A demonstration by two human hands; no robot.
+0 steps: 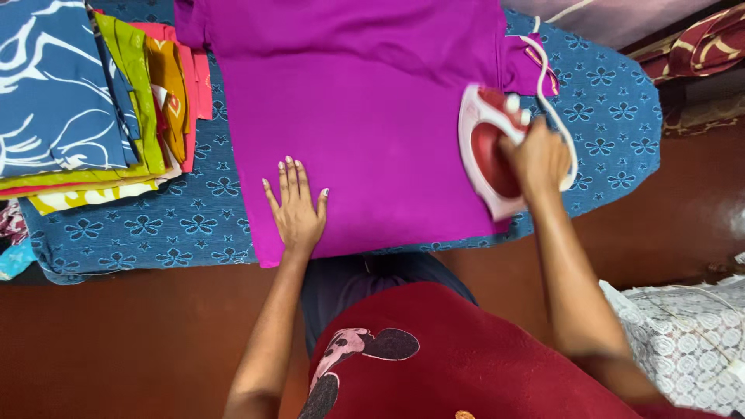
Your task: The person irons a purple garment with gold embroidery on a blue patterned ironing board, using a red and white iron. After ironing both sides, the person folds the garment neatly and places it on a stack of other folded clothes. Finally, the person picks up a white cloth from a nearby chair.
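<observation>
A magenta shirt lies spread flat on an ironing board with a blue flowered cover. My left hand rests flat on the shirt's near hem, fingers apart, holding nothing. My right hand grips the handle of a red and white iron, which sits on the shirt's right edge. The iron's white cord loops up past the shirt's sleeve toward the back.
A stack of folded clothes in blue, green, yellow and red lies on the board's left end. A white lacy cloth sits at the lower right. Reddish-brown floor shows below the board. Patterned maroon fabric lies at the upper right.
</observation>
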